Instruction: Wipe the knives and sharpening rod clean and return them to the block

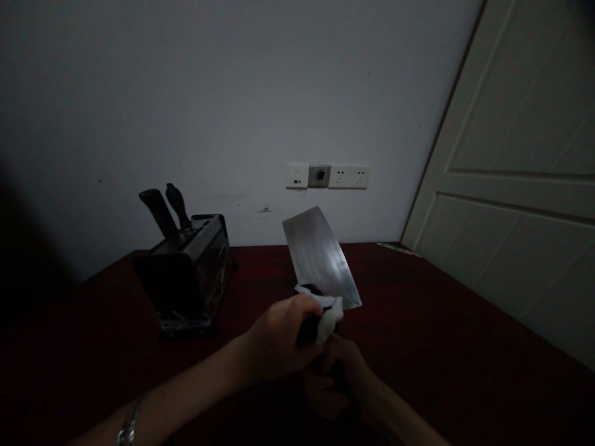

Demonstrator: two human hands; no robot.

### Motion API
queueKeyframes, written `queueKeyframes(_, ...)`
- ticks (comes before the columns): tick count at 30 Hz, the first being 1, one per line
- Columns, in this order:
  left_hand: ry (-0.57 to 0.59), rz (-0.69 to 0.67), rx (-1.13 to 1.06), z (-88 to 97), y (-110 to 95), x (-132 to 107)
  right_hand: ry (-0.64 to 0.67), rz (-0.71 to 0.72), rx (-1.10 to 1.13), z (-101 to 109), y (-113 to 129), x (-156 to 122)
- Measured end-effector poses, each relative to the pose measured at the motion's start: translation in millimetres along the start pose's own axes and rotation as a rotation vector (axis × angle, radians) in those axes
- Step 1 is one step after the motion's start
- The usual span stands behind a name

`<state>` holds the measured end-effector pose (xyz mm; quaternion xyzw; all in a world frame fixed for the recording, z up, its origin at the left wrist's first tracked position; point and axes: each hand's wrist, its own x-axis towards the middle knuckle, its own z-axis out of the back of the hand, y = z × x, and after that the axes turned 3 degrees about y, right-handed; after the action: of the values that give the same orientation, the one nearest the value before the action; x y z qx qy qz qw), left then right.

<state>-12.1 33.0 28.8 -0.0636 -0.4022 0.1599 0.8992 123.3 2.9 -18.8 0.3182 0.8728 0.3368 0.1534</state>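
A cleaver point(320, 257) with a broad steel blade points up and away over the table, its dark handle toward me. My right hand point(337, 368) is closed around the lower handle. My left hand point(288, 331) pinches a crumpled white tissue or cloth point(331, 319), pressed against the handle near the blade's base. Part of the handle is hidden by my fingers and the white wipe. Both hands meet at the handle, above the tabletop.
On the left of the dark red table point(418, 310) stands a black knife block point(186, 272) with two dark-handled knives point(160, 210) in it. Behind are a wall with sockets point(349, 177) and a switch point(319, 176). A white panelled door point(520, 186) borders the right side. A thin strip point(397, 249) lies at the back edge.
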Motion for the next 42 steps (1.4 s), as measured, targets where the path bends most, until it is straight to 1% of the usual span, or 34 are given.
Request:
queueKeyframes(2,-0.014,-0.004,0.021,1.7,4,0,0.020,0.005,0.010,2,1,0)
queueKeyframes(5,-0.021,0.038,0.053,4.8,10,-1,0.049,0.020,0.055,8,3,0)
queueKeyframes(7,0.005,0.070,0.037,7.5,14,-1,0.091,0.030,0.079,11,5,0)
queueKeyframes(10,0.045,0.062,0.006,14.0,16,3,0.121,0.043,0.093,12,11,-1)
queueKeyframes(12,0.013,0.068,0.032,21.1,14,7,0.111,0.066,0.083,11,15,-2)
queueKeyframes(16,-0.110,0.157,0.166,38.9,11,9,0.110,0.132,0.066,12,21,-3)
queueKeyframes(18,-0.110,0.170,0.273,45.1,14,3,0.127,0.134,0.079,13,24,-3)
queueKeyframes(20,-0.042,0.128,0.384,46.6,18,-8,0.151,0.126,0.088,15,25,-2)
queueKeyframes(22,0.084,0.038,0.458,42.6,22,-24,0.160,0.125,0.087,17,25,-2)
queueKeyframes(24,0.245,-0.048,0.493,33.3,23,-42,0.141,0.145,0.079,17,23,-1)
queueKeyframes(25,0.321,-0.067,0.497,27.2,22,-51,0.123,0.162,0.070,17,22,-1)
queueKeyframes(28,0.526,-0.056,0.459,8.8,14,-74,0.060,0.225,0.031,17,18,2)
queueKeyframes(31,0.686,0.016,0.350,0.5,0,-84,0.005,0.255,-0.008,18,16,6)
queueKeyframes(33,0.750,0.087,0.248,3.4,-10,-83,-0.024,0.261,-0.021,17,15,7)
queueKeyframes(35,0.776,0.160,0.127,10.5,-18,-78,-0.064,0.247,-0.019,16,15,6)
queueKeyframes(36,0.768,0.201,0.065,14.4,-21,-75,-0.093,0.226,-0.016,14,16,5)
queueKeyframes(38,0.708,0.299,-0.069,20.1,-25,-68,-0.147,0.186,-0.014,11,15,3)
queueKeyframes(40,0.611,0.429,-0.189,20.8,-29,-64,-0.168,0.178,-0.013,7,15,1)
queueKeyframes(42,0.487,0.596,-0.281,15.0,-31,-62,-0.156,0.200,-0.010,6,14,0)
